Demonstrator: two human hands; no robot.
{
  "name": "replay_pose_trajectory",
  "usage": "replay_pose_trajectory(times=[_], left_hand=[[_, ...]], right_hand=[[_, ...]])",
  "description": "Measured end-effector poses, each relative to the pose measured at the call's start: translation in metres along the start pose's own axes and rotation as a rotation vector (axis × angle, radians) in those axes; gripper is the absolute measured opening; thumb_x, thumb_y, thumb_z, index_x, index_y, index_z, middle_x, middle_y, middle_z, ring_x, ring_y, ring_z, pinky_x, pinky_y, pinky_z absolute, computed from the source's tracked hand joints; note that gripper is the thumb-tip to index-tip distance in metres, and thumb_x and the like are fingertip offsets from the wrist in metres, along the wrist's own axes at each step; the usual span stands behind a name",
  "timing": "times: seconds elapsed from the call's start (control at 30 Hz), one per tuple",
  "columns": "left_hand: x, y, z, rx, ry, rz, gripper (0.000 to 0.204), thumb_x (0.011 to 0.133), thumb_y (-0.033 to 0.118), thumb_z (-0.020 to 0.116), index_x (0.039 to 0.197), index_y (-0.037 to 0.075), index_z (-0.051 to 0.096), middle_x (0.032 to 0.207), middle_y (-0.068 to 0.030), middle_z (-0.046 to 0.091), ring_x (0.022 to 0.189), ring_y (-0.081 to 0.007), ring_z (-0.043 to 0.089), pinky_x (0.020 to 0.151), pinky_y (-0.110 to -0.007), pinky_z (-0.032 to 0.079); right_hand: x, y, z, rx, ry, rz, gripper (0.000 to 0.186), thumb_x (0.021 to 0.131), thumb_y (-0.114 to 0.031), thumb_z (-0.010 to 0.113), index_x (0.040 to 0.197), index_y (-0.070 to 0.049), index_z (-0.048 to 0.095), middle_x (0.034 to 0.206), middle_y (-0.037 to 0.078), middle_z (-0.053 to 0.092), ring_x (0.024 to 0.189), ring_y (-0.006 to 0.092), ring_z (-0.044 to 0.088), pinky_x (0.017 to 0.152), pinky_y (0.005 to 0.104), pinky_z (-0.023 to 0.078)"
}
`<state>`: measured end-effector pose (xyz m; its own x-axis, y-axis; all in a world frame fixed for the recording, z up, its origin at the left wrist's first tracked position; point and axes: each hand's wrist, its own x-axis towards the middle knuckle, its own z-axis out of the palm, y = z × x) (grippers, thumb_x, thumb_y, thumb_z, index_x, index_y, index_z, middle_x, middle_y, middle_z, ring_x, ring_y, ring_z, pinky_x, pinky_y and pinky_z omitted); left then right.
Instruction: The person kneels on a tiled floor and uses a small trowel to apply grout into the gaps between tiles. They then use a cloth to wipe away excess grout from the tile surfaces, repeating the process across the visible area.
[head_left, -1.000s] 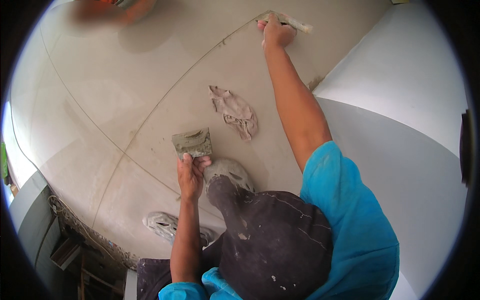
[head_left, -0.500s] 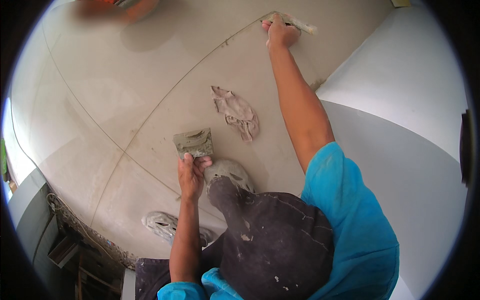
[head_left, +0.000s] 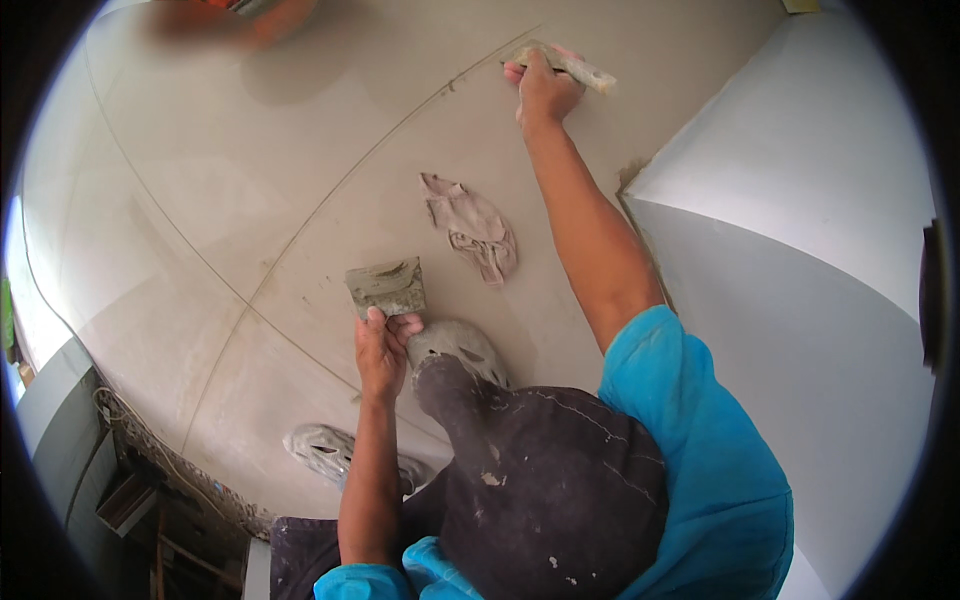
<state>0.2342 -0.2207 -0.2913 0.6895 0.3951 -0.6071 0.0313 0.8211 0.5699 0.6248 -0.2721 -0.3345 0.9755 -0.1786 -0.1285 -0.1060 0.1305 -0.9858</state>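
My left hand [head_left: 380,350] grips a small flat square plate [head_left: 388,290] from its near edge. Wet grey grout lies smeared across the plate, just above the floor beside my shoe. Far out at the upper right, my right hand [head_left: 545,98] is closed around a putty knife [head_left: 597,78]. Its pale, stained handle sticks out to the right, while the fingers hide most of the blade. The knife is low over the tiled floor [head_left: 330,110], close to the far end of a long tile joint [head_left: 375,148]. A crumpled pinkish cloth [head_left: 475,228] lies between the two hands.
My grey, holed shoes [head_left: 465,345] stand on the tiles. White-grey wall surfaces [head_left: 800,220] rise at the right, with a corner near my right forearm. At lower left, the floor ends in a rough edge [head_left: 215,500] beside dark clutter. Something orange and blurred [head_left: 270,22] is at the top left.
My right hand has drawn the putty knife a little toward me and to the left, off the joint's far end. My left hand and the plate have barely moved.
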Motion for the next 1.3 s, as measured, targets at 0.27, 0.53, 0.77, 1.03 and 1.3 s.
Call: replay_pose_trajectory(times=[0.27,0.53,0.77,1.03,1.3], left_hand=[[0.001,0.0,0.0,0.003,-0.005,0.007,0.037,0.105,0.029,0.043,0.132,0.003,0.041,0.116,-0.0117,0.061,0.091,-0.0197,0.064,0.077,-0.031,0.056],[0.001,0.001,0.0,0.012,0.0,0.001,0.038,0.105,0.029,0.043,0.132,0.003,0.041,0.114,-0.0111,0.061,0.092,-0.0201,0.065,0.078,-0.032,0.056],[0.0,-0.002,-0.002,0.002,-0.007,0.013,0.038,0.105,0.029,0.042,0.134,0.004,0.04,0.116,-0.0115,0.061,0.091,-0.0204,0.065,0.079,-0.032,0.056],[-0.001,0.003,0.003,0.025,0.003,0.011,0.039,0.105,0.03,0.042,0.135,0.004,0.04,0.117,-0.0118,0.06,0.091,-0.02,0.065,0.079,-0.032,0.056],[-0.001,0.001,0.001,0.026,-0.023,0.007,0.039,0.105,0.03,0.042,0.133,0.005,0.041,0.118,-0.011,0.06,0.092,-0.0196,0.064,0.08,-0.032,0.055]], right_hand=[[0.0,-0.005,0.01,0.008,0.009,-0.008,0.033,0.083,0.002,0.06,0.111,0.003,0.044,0.088,0.017,0.061,0.053,0.0235,0.065,0.047,0.0303,0.057],[-0.008,-0.009,0.017,0.007,0.032,0.055,0.034,0.083,0.002,0.059,0.113,0.002,0.043,0.089,0.018,0.061,0.054,0.0233,0.065,0.047,0.0297,0.057],[-0.01,-0.008,0.016,0.02,0.031,0.027,0.034,0.084,0.003,0.058,0.114,0.002,0.042,0.091,0.018,0.06,0.055,0.0234,0.066,0.047,0.0297,0.057],[-0.021,-0.004,0.015,0.023,0.028,0.032,0.031,0.085,0.002,0.059,0.112,0.001,0.042,0.091,0.018,0.059,0.055,0.0225,0.065,0.048,0.0296,0.057],[-0.038,0.001,0.01,-0.02,0.025,0.061,0.033,0.085,0.003,0.059,0.113,0.001,0.043,0.088,0.016,0.061,0.055,0.022,0.065,0.048,0.0287,0.056]])
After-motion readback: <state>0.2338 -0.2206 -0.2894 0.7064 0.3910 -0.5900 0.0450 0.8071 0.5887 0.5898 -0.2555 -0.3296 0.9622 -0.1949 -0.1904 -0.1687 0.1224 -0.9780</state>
